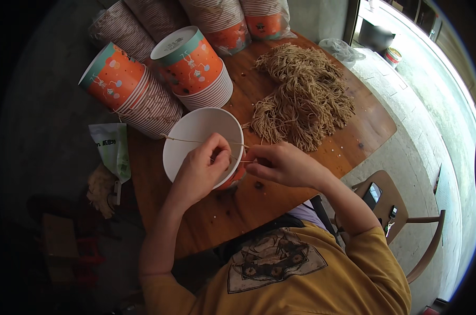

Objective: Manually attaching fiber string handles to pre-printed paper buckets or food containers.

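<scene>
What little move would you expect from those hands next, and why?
Probably pulling the string snug through the rim on the right. It already spans the white bucket mouth, the left hand pinches it over the opening, and the right hand holds its end at the rim.

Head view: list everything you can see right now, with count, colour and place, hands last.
Paper bucket: one, white inside, orange outside, open, at table centre under the hands.
String: one thin tan strand, stretched across the bucket's mouth to both hands.
Pile of strings: one, tan, on the table's far right.
Bucket stacks: two lying near, orange and teal; more wrapped stacks behind, count unclear.
Table: one, brown wood.
Bag: one, white and green, off the table's left edge.
Chair: one, wooden, lower right, bearing a phone and keys.
Left hand: pinching the string over the bucket.
Right hand: pinching the string at the bucket's right rim.
</scene>
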{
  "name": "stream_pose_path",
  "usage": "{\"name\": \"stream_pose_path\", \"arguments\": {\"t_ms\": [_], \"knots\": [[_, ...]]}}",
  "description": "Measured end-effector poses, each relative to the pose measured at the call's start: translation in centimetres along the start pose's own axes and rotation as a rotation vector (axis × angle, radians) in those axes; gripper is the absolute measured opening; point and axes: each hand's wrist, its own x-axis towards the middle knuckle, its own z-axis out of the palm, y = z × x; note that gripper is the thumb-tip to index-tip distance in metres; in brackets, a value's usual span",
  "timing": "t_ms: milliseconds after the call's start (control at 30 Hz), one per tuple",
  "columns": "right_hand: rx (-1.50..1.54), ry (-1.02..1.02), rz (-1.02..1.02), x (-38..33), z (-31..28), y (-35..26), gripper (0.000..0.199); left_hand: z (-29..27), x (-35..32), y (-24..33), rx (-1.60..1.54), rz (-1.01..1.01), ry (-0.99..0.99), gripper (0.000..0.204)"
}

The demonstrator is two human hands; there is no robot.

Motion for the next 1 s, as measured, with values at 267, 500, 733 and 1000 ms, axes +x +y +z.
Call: {"name": "stream_pose_path", "arguments": {"t_ms": [267,500,733,1000], "knots": [[-0.455,0.178,-0.403,-0.9,-1.1,0.4,0.011,-0.7,0.5,0.4,-0.389,-0.088,-0.033,0.009],[-0.650,0.131,-0.437,-0.7,-2.5,-1.2,0.009,-0.9,1.4,1.1,-0.676,-0.196,-0.112,0.008],[-0.241,0.059,-0.395,0.6,-4.5,-2.2,0.008,0.6,2.1,1.2,-0.749,-0.182,-0.094,0.007],[-0.006,0.002,-0.310,4.4,-5.4,-2.0,0.017,1.2,1.8,1.6,-0.775,-0.121,-0.161,0.016]]}}
